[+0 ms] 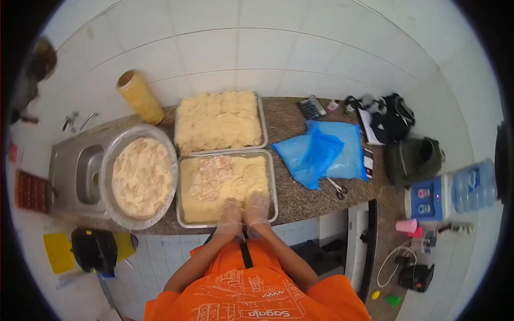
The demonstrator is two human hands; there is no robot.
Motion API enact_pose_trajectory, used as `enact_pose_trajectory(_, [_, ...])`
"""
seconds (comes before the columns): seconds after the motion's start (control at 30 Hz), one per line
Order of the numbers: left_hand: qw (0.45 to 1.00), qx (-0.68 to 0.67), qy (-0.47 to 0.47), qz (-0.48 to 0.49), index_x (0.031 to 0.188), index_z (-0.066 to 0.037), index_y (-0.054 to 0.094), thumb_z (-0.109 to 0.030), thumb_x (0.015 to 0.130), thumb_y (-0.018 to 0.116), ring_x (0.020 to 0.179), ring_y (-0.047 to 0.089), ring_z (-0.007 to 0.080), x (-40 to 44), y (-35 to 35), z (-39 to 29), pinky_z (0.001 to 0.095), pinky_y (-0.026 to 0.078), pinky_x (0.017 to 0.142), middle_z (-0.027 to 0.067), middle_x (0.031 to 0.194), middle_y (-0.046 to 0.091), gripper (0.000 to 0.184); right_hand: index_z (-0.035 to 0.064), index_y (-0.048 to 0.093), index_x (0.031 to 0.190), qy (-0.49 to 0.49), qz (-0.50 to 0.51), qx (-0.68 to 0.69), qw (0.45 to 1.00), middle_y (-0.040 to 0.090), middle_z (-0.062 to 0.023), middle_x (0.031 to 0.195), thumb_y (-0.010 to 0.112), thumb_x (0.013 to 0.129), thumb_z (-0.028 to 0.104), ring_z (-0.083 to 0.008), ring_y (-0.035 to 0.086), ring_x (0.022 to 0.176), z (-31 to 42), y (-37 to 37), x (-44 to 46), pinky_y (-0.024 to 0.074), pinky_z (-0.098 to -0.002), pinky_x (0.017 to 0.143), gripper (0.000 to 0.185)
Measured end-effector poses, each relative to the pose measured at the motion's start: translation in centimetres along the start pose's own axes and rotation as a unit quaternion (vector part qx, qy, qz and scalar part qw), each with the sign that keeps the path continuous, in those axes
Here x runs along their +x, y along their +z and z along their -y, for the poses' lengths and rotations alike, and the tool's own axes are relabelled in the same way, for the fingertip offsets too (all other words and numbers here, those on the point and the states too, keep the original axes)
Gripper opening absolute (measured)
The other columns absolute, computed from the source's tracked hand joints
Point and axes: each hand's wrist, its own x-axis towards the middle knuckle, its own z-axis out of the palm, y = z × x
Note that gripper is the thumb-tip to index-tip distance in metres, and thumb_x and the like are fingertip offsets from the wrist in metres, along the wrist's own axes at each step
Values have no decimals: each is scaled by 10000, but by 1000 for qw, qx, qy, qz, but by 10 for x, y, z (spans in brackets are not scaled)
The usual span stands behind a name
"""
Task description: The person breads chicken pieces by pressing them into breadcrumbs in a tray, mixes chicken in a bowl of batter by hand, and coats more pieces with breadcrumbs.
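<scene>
At a speckled counter (300,206) below a white tiled wall (267,48), a person in an orange shirt (241,294) presses 2 hands in clear coverings to pale crumbs (251,171) in the nearer of 2 metal trays. The left hand (230,211) and right hand (258,206) sit side by side near the front edge of that front tray (273,187); whether either is closed around anything cannot be told. Pinkish pieces (214,174) lie in the same tray, just beyond the left hand. Behind it, a rear tray (263,120) holds a heaped, crumb-coated layer (219,120). At left, a round basin (107,184) of pale-coated pieces (142,176) stands beside a sink (88,174), near a yellow roll (140,99). At right lie blue plastic bags (332,150) and scissors (337,188).
</scene>
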Motion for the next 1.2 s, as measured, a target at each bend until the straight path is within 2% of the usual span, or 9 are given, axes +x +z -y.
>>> enact_pose_trajectory(0.13, [966, 35, 195, -168, 1105, 96, 620, -102, 839, 650, 1043, 612, 494, 14, -16, 81, 498, 489, 927, 365, 1050, 624, 333, -70, 446, 1452, 7, -38, 224, 974, 486, -335, 1459, 765, 811, 319, -440, 446, 1393, 44, 9, 30, 371, -448, 1169, 815])
enact_pose_trajectory(0.3, [978, -138, 52, -144, 1099, 81, 633, -101, 864, 641, 934, 644, 502, 8, -99, -35, 535, 507, 833, 329, 983, 661, 298, -79, 441, 1461, 25, -36, 389, 920, 505, -325, 1447, 727, 825, 270, -448, 462, 1379, 24, -76, -4, 373, -450, 1171, 779])
enact_pose_trajectory(0.47, [975, -72, 51, -205, 1236, 46, 633, -90, 868, 656, 1149, 610, 468, 4, -128, -48, 502, 494, 950, 303, 1204, 651, 393, -73, 418, 1494, 4, -100, 369, 924, 473, -329, 1485, 660, 863, 233, -440, 429, 1416, 37, -84, 17, 349, -435, 1193, 742])
enact_pose_trajectory(0.57, [932, -118, 232, -251, 1362, 66, 564, -159, 935, 590, 1363, 480, 437, 24, -95, -32, 493, 394, 1133, 281, 1420, 545, 484, -74, 411, 1501, 5, -98, 363, 927, 452, -332, 1505, 591, 888, 169, -434, 418, 1429, 37, -93, 25, 334, -432, 1203, 684])
enact_pose_trajectory(0.67, [934, 224, 265, -79, 1418, 41, 530, -185, 952, 573, 1473, 366, 394, 20, -99, -26, 488, 298, 1211, 256, 1530, 455, 520, -66, 421, 1498, -4, -121, 310, 943, 473, -318, 1493, 543, 891, 122, -433, 436, 1412, 31, -81, 30, 338, -438, 1197, 647])
enact_pose_trajectory(0.87, [962, 139, 224, -66, 1503, 1, 440, -232, 1007, 542, 1458, 393, 370, 37, -98, -37, 472, 284, 1228, 186, 1576, 428, 557, -40, 519, 1432, 12, -172, 328, 929, 548, -273, 1431, 568, 870, 86, -425, 503, 1345, 32, -80, 25, 399, -456, 1148, 578])
enact_pose_trajectory(1.0, [759, -639, 69, 109, 1566, -75, 341, -275, 1070, 486, 1397, 456, 274, 100, -58, -14, 453, 346, 1191, 111, 1528, 478, 553, -38, 581, 1346, -42, -300, 309, 902, 602, -262, 1355, 614, 852, 76, -415, 558, 1279, 36, -86, 19, 450, -459, 1094, 508])
enact_pose_trajectory(1.07, [659, -744, -50, 101, 1601, -84, 258, -254, 1110, 431, 1422, 431, 209, 96, -69, -26, 381, 366, 1183, 87, 1597, 386, 547, -36, 597, 1314, -65, -315, 300, 898, 624, -256, 1316, 633, 846, 78, -415, 581, 1243, 31, -78, 28, 470, -462, 1067, 483])
enact_pose_trajectory(1.2, [696, -714, -24, 75, 1602, -107, 284, -274, 1110, 416, 1443, 407, 218, 104, -50, -12, 362, 376, 1175, 109, 1614, 363, 537, -10, 598, 1324, -29, -309, 321, 895, 612, -236, 1316, 653, 845, 75, -393, 578, 1242, 33, -66, 35, 479, -458, 1056, 489])
